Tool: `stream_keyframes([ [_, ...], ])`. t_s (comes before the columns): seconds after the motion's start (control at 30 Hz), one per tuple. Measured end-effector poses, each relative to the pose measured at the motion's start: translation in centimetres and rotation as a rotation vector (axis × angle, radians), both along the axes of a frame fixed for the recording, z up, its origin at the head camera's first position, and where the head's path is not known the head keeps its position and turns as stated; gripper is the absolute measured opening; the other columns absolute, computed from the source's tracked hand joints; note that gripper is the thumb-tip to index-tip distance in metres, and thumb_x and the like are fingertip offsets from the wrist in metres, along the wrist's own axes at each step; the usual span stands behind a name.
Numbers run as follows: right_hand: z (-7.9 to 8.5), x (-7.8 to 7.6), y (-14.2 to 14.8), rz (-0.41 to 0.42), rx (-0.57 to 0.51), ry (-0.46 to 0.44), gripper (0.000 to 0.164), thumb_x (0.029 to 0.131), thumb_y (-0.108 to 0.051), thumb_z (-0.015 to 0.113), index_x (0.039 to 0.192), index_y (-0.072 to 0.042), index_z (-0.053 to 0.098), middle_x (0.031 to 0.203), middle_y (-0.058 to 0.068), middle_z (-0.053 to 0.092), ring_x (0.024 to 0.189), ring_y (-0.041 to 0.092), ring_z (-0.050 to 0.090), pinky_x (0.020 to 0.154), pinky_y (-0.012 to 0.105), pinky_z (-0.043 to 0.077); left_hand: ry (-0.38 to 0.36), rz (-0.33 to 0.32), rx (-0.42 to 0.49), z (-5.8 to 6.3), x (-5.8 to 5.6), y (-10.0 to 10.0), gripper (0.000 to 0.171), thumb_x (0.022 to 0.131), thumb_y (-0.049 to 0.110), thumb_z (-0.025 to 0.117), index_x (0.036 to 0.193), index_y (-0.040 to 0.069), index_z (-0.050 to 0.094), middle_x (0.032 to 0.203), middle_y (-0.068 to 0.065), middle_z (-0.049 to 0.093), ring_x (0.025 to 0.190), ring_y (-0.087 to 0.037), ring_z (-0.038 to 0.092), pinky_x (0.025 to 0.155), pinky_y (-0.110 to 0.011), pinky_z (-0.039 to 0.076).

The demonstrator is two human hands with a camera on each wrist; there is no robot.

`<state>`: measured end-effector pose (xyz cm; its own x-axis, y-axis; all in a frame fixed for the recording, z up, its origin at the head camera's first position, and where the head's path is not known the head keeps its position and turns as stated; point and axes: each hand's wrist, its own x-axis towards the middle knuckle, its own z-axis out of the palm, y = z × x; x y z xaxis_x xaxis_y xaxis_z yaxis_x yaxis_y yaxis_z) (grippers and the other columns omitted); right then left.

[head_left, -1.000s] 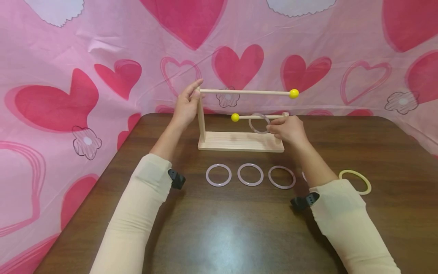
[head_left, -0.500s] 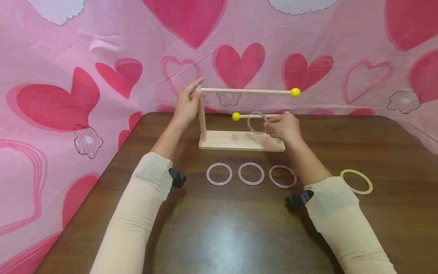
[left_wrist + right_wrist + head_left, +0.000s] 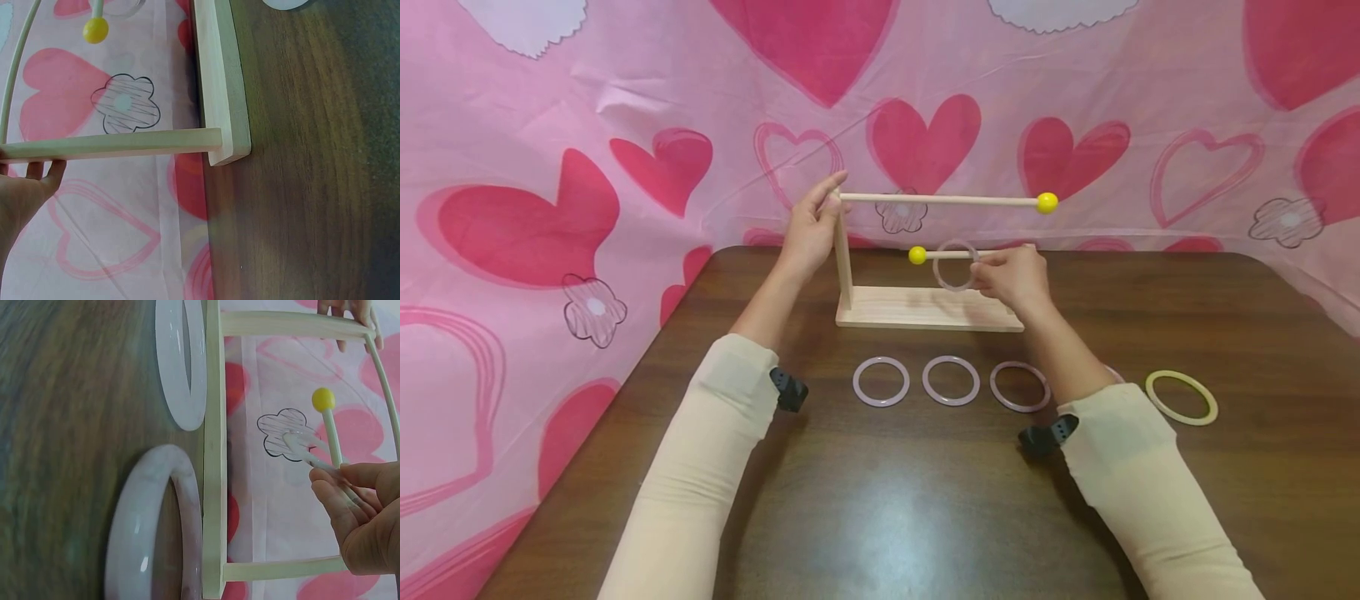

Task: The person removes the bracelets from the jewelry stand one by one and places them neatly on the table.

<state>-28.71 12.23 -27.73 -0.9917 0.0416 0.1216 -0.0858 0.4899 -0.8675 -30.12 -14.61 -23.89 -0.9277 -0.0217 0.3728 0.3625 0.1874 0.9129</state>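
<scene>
A wooden stand (image 3: 925, 312) has two rods, each tipped with a yellow ball. At its tall left post (image 3: 846, 267), my left hand (image 3: 811, 229) grips the top, thumb and fingers on either side; the left wrist view shows fingertips (image 3: 56, 167) against the post. My right hand (image 3: 1018, 279) pinches a pale purple, translucent bangle (image 3: 937, 273) by its right edge at the lower rod (image 3: 331, 434). That rod shows through the bangle's opening between the ball and the short right post, which my hand mostly hides.
In front of the stand, three pale purple bangles lie in a row, the left one (image 3: 856, 383) nearest the left post. Another bangle (image 3: 1115, 374) is mostly hidden by my right forearm. A yellow-green bangle (image 3: 1180, 419) lies at the right. A heart-print cloth (image 3: 925, 67) hangs behind the table.
My right hand and the pinched bangle have shifted a little left along the lower rod, towards its yellow ball. My left hand stays on the post. The bangle behind the right forearm shows slightly again.
</scene>
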Motion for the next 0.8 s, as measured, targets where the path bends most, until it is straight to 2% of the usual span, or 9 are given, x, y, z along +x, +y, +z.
stream_keyframes([
  [0.13,0.1,-0.1,-0.2,-0.011,-0.004,0.011,0.024,0.086,-0.011,0.063,0.1,0.009,0.068,0.084,0.023,0.067,0.066,0.02,0.068,0.055,0.022,0.053,-0.003,-0.003,-0.001,0.0,-0.2,0.0,0.039,0.098,0.012,0.042,0.137,0.011,0.046,0.131,-0.015,0.05,0.111,-0.025,0.056,0.09,-0.035,0.045],
  [0.33,0.2,-0.3,-0.6,0.014,-0.04,0.012,0.025,0.086,-0.009,0.062,0.101,0.011,0.066,0.088,0.027,0.065,0.056,0.006,0.064,0.058,0.024,0.053,0.026,0.003,-0.015,-0.3,-0.7,-0.1,0.038,0.098,0.016,0.043,0.136,0.015,0.047,0.129,-0.012,0.052,0.109,-0.022,0.057,0.09,-0.033,0.045],
  [0.5,0.1,-0.3,-1.1,0.042,-0.069,0.017,0.025,0.086,-0.008,0.062,0.101,0.012,0.066,0.087,0.027,0.065,0.055,0.007,0.064,0.06,0.026,0.054,0.042,-0.005,-0.001,-0.5,-0.5,-0.1,0.038,0.098,0.013,0.043,0.136,0.014,0.047,0.137,-0.007,0.046,0.109,-0.023,0.057,0.089,-0.034,0.046],
  [0.8,0.1,-0.2,-1.9,0.059,-0.08,0.022,0.025,0.088,-0.007,0.06,0.101,0.012,0.065,0.088,0.028,0.065,0.056,0.005,0.063,0.059,0.022,0.053,0.019,-0.004,-0.013,-0.5,-0.5,-0.1,0.039,0.098,0.015,0.042,0.137,0.017,0.046,0.136,-0.008,0.046,0.11,-0.022,0.056,0.091,-0.034,0.045],
])
